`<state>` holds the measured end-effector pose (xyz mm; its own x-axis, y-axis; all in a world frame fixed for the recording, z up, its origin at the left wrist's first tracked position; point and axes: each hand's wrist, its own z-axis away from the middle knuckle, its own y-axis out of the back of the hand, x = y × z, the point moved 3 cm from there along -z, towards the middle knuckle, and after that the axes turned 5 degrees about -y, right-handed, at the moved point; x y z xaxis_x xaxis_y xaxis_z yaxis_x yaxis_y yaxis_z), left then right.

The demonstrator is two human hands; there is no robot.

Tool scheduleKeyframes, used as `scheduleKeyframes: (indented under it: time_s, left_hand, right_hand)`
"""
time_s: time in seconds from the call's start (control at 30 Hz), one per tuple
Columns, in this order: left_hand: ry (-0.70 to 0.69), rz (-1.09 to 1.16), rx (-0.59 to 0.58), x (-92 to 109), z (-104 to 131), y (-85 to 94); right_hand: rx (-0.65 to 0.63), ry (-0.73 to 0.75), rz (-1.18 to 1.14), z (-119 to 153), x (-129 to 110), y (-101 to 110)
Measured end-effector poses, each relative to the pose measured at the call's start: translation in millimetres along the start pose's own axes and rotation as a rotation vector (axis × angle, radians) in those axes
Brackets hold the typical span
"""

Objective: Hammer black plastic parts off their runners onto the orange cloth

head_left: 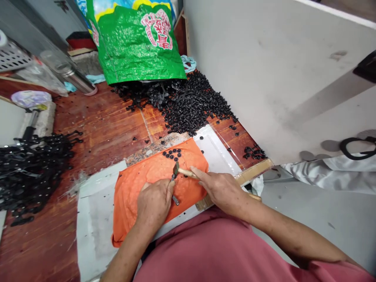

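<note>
My right hand [225, 192] is closed around the wooden handle of a small hammer [188, 172]. The hammer's dark head sits just above the fingertips of my left hand [154, 201]. Between those left fingertips is a small dark strap-like piece [175, 200], partly hidden by the fingers. Under both hands lies an orange cloth pad [129, 199]. Several small black round parts [172, 154] rest on its far end.
A green printed sack [138, 47] lies open at the back, with a big heap of black parts [190, 105] spilling onto the reddish wooden table [96, 113]. Dark straps [35, 172] are piled at left. A metal flask [78, 78] stands behind; a pale panel [264, 70] rises at right.
</note>
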<state>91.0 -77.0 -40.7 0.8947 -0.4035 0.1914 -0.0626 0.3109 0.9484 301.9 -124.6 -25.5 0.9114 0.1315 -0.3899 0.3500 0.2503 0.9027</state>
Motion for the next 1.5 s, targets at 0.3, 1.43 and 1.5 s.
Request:
scheduleKeyframes:
  time_s: [0.3, 1.43, 1.5]
  left_hand:
    - [0.167, 1.012, 0.02, -27, 16, 24.2]
    - [0.128, 0.618, 0.081, -4, -12, 13.3]
    - [0.119, 0.603, 0.078, -3, -13, 14.3]
  right_hand:
    - [0.084, -0.165, -0.546, 10, 30, -4]
    - [0.006, -0.111, -0.43, 31, 33, -9]
    - [0.003, -0.12, -0.444, 30, 33, -8]
